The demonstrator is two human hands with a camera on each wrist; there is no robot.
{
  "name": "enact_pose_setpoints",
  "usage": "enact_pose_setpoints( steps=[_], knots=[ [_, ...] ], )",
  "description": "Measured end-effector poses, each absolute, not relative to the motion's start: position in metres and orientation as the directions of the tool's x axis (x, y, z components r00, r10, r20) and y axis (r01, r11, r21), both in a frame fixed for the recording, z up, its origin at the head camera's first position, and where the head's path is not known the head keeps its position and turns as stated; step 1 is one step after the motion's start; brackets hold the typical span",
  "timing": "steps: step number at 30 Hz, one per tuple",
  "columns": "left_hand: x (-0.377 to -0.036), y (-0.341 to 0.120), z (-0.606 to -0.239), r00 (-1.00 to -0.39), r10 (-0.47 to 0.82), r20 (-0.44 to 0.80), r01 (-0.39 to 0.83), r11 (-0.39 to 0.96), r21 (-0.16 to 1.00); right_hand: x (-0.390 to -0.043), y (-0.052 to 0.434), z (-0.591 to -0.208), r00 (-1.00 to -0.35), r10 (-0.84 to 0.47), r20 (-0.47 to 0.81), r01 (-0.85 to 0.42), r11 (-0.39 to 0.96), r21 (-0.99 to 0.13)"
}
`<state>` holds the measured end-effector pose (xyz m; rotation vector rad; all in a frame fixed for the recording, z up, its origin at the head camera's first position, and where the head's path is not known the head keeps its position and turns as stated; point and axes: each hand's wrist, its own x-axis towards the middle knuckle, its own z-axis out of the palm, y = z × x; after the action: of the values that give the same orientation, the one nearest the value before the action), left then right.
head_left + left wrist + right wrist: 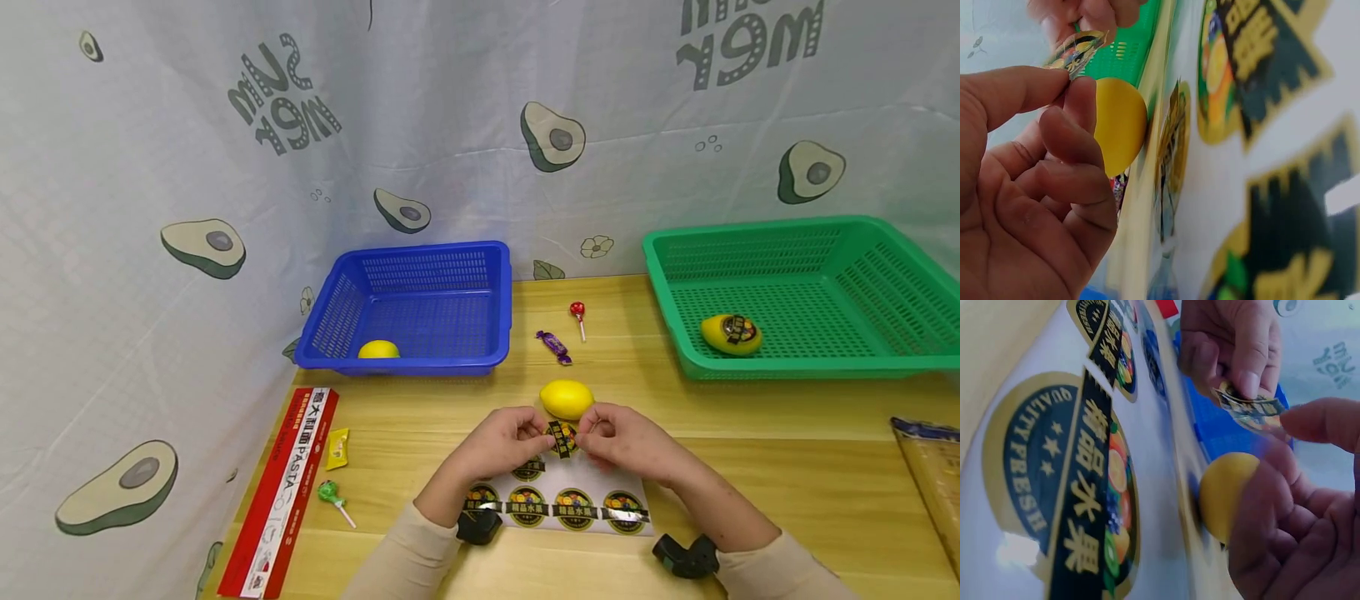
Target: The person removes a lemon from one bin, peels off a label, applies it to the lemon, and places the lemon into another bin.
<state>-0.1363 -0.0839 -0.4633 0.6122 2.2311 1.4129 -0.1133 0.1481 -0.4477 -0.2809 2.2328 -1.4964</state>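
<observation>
A round black-and-gold fruit sticker (562, 439) is stretched between both hands, lifted off the sheet. My left hand (504, 442) pinches one end between thumb and forefinger, its other fingers curled in the left wrist view. The opposite end is pinched by the fingertips of my right hand (632, 440), as the right wrist view (1316, 506) also shows. Just beyond the sticker a yellow lemon (567, 398) lies on the table. Below the hands is a white sticker sheet (626, 483) with several more such labels, partly hidden by the left wrist.
Behind on the left stands a blue basket (420, 367) holding a lemon (378, 349). The green basket (795, 364) at right holds a labelled lemon (723, 333). Wrapped candy (553, 346) and lollipops (577, 311) lie about; a red pasta box (281, 492) lies left.
</observation>
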Motion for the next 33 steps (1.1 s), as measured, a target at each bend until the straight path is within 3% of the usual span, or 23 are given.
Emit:
enact_pose_setpoints(
  steps=[4, 11, 27, 33],
  knots=[
    [-0.134, -0.081, -0.461, -0.785, 0.610, -0.111, 0.180, 0.395, 0.901, -0.111, 0.145, -0.446, -0.929, -0.318, -0.191, 0.015, 0.483, -0.875],
    [-0.130, -0.076, -0.459, -0.765, 0.633, -0.118, 0.201, 0.409, 0.890, -0.108, 0.139, -0.447, -0.947, -0.303, -0.110, -0.061, 0.504, -0.861],
    [-0.123, -0.068, -0.471, -0.845, 0.516, -0.141, 0.032, 0.312, 0.950, -0.113, 0.144, -0.440, -0.960, -0.233, -0.156, 0.044, 0.423, -0.905],
    [-0.120, -0.060, -0.478, -0.897, 0.403, -0.181, -0.139, 0.131, 0.982, -0.121, 0.144, -0.435, -0.968, -0.213, -0.131, 0.019, 0.458, -0.889]
  ],
)
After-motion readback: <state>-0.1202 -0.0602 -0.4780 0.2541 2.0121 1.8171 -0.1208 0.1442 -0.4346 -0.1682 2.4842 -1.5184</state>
